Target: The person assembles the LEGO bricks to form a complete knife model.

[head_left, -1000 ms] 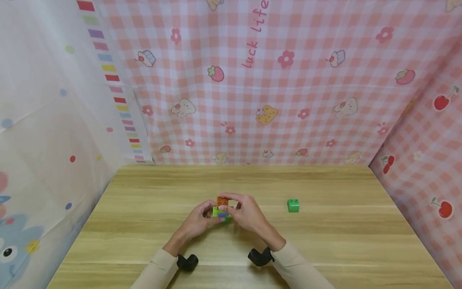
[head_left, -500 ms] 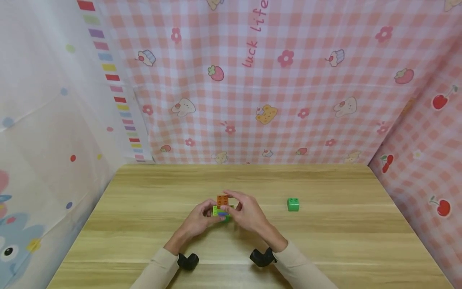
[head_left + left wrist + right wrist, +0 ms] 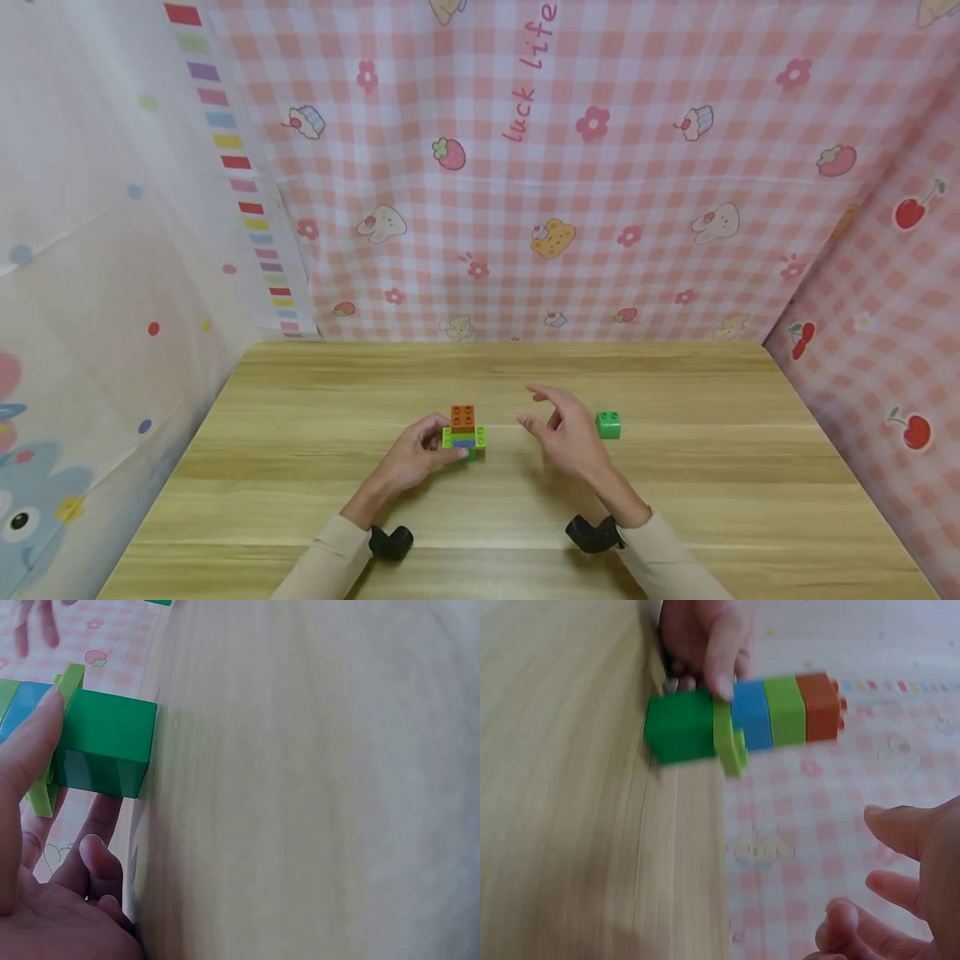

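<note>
A tower of toy building blocks [image 3: 463,417] stands near the middle of the table. In the right wrist view it shows a dark green block [image 3: 681,726] at the bottom, a wider lime plate [image 3: 726,735], a blue block [image 3: 751,715], a lime block [image 3: 785,711] and an orange-brown block [image 3: 819,707] on top. My left hand [image 3: 411,454] grips the tower low down, its thumb at the blue block and lime plate. Apart from the tower, my right hand [image 3: 570,433] hovers with spread, loosely bent fingers and holds nothing. Just right of it sits a single green block [image 3: 609,425].
The wooden table [image 3: 337,383] backs onto a pink checked cloth [image 3: 480,200]. A white patterned cloth [image 3: 90,233] hangs on the left and another checked cloth [image 3: 900,275] on the right. Black wrist devices [image 3: 392,544] are worn on both wrists.
My right hand has let go of the orange-brown block on top and moved right, towards the single green block. My left hand keeps its hold on the tower.
</note>
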Tool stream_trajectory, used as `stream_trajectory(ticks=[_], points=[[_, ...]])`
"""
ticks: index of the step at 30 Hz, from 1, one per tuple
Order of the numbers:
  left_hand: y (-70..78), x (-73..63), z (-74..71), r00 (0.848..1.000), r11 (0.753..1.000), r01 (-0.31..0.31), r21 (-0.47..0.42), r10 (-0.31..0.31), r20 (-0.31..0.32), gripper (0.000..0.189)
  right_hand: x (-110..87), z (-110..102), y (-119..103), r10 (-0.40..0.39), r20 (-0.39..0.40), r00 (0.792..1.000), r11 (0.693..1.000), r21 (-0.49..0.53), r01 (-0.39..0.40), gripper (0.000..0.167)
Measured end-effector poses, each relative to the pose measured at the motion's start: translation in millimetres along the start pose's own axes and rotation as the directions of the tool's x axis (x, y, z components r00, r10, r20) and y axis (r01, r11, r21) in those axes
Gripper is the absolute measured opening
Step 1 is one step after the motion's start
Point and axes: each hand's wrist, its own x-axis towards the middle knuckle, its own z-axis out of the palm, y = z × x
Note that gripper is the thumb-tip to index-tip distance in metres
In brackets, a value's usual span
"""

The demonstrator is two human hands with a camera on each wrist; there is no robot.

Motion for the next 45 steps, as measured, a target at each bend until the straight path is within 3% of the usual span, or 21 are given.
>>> stream_trajectory(ticks=[7, 17, 28, 45], points=[[-2.2, 0.5, -2.8, 1.000, 1.000, 0.011, 0.014, -0.011, -0.001, 0.031, -7.0, -22.0, 31.3, 0.071, -0.102, 0.992, 0.997, -0.013, -0.073, 0.050], [-2.1, 1.6, -2.8, 1.000, 1.000, 0.010, 0.003, -0.010, 0.001, 0.031, -15.7, -38.9, 66.3, 0.182, -0.221, 0.958, 0.978, -0.056, -0.199, 0.053], [10.9, -2.8, -0.7, 0.999, 1.000, 0.018, 0.008, -0.017, -0.029, 0.026, -19.8, -41.8, 87.5, 0.243, -0.201, 0.949, 0.967, -0.021, -0.252, 0.057], [-2.7, 0.8, 1.4, 1.000, 1.000, -0.011, -0.021, 0.011, -0.010, 0.028, -20.7, -38.4, 92.2, 0.306, -0.141, 0.942, 0.947, -0.052, -0.316, 0.056]])
